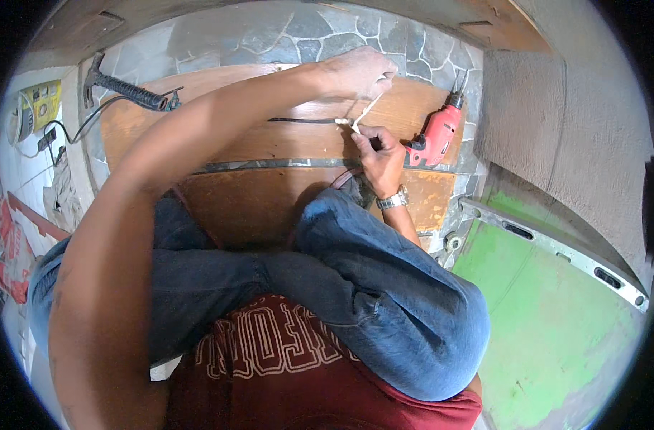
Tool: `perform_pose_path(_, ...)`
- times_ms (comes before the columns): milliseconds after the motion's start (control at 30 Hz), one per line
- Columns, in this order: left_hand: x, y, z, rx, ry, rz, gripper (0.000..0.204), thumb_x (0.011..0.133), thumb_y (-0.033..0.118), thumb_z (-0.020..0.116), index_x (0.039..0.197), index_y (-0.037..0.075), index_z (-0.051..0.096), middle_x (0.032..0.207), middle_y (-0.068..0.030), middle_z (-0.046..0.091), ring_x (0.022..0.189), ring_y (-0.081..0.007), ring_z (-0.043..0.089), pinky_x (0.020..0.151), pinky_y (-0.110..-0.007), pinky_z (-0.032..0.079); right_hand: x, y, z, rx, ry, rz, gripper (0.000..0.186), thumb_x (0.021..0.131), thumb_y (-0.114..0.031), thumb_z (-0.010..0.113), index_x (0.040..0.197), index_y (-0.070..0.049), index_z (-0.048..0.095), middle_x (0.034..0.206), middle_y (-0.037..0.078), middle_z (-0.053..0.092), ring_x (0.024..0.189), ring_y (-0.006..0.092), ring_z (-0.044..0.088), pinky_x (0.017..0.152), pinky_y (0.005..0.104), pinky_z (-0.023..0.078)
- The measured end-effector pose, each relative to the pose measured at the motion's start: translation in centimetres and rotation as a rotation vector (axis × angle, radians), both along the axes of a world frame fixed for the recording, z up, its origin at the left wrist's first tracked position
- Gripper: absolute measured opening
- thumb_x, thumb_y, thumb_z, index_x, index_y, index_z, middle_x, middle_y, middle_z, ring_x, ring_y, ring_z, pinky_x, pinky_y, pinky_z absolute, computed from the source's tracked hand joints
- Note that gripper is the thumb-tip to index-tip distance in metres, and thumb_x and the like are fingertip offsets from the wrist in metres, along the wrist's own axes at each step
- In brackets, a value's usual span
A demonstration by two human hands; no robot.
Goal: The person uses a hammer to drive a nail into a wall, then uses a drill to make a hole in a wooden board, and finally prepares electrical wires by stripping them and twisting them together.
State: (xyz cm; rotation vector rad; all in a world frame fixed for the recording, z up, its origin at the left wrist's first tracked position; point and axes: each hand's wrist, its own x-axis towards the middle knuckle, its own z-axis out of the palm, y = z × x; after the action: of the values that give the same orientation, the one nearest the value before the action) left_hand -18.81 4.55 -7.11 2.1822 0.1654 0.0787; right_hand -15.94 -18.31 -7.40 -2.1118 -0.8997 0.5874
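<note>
A thin whitish strip (368, 112) stretches between my two hands above a brown wooden board (305, 147). My left hand (361, 72) is closed in a pinch at the strip's upper end, with that arm reaching across the board. Thumb and fingers of my right hand (382, 159), watch on the wrist, pinch the strip's lower end. Just left of those fingertips, a black cord (305, 120) ends at a small whitish piece (341, 121). Whether strip and cord are joined, I cannot tell. A red power drill (441, 132) lies on the board right of my hands.
A hammer (126, 89) lies at the board's far left, near a dark cable (90, 122). On the right, a metal spirit level (556, 251) rests along a green panel (549, 322). Grey stone tiles (327, 36) border the board's far side. My jeans-clad legs are folded close by.
</note>
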Motion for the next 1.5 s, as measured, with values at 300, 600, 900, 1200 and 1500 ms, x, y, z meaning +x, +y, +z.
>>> perform_pose_path(300, -2.2, 3.9, -5.6, -0.68, 0.256, 0.568, 0.03, 0.094, 0.015, 0.054, 0.116, 0.007, 0.074, 0.103, -0.0132, 0.075, 0.088, -0.023, 0.072, 0.079, -0.034, 0.056, 0.3, -1.2, 0.9, 0.015, 0.174, 0.042, 0.026, 0.089, -0.002, 0.075, 0.115, -0.003, 0.07, 0.092, 0.005, 0.074, 0.084, 0.0092, 0.066, 0.073, 0.0246, 0.052)
perform_pose_path(600, -11.4, -4.7, 0.6, -0.393, -0.061, 0.041, 0.025, 0.088, 0.007, 0.059, 0.11, 0.005, 0.072, 0.092, -0.0082, 0.073, 0.082, -0.0162, 0.068, 0.073, -0.032, 0.054, 1.0, -2.0, -0.3, 0.058, 0.285, -0.064, 0.018, 0.088, -0.001, 0.073, 0.106, 0.0, 0.068, 0.088, 0.006, 0.075, 0.082, 0.0089, 0.068, 0.074, 0.025, 0.054)
perform_pose_path(900, -8.9, -9.4, -7.9, -0.592, -0.173, 0.376, 0.043, 0.092, 0.016, 0.066, 0.132, 0.003, 0.055, 0.105, -0.0172, 0.063, 0.094, -0.0285, 0.064, 0.081, -0.043, 0.053, 1.5, -1.4, 0.7, 0.022, 0.327, -0.027, 0.014, 0.091, -0.004, 0.073, 0.103, 0.002, 0.068, 0.092, 0.006, 0.074, 0.083, 0.0088, 0.067, 0.075, 0.0245, 0.053)
perform_pose_path(1200, -12.4, -12.6, -2.6, -0.357, -0.131, 0.149, 0.02, 0.096, 0.02, 0.058, 0.092, 0.0, 0.061, 0.087, -0.0223, 0.062, 0.084, -0.0423, 0.061, 0.078, -0.051, 0.049, 1.1, -0.6, 0.3, 0.08, 0.146, 0.002, 0.017, 0.09, -0.007, 0.072, 0.106, 0.0, 0.07, 0.091, 0.01, 0.076, 0.08, 0.0109, 0.068, 0.074, 0.0262, 0.054)
perform_pose_path(1500, -6.9, -3.0, 6.2, 0.36, -0.012, -0.169, 0.021, 0.084, 0.017, 0.068, 0.074, -0.001, 0.068, 0.078, -0.0232, 0.067, 0.071, -0.0421, 0.068, 0.068, -0.051, 0.055, 0.0, -1.1, 0.0, -0.023, 0.052, 0.017, 0.011, 0.085, -0.009, 0.075, 0.094, -0.003, 0.075, 0.084, 0.014, 0.074, 0.072, 0.0199, 0.071, 0.068, 0.0317, 0.054)
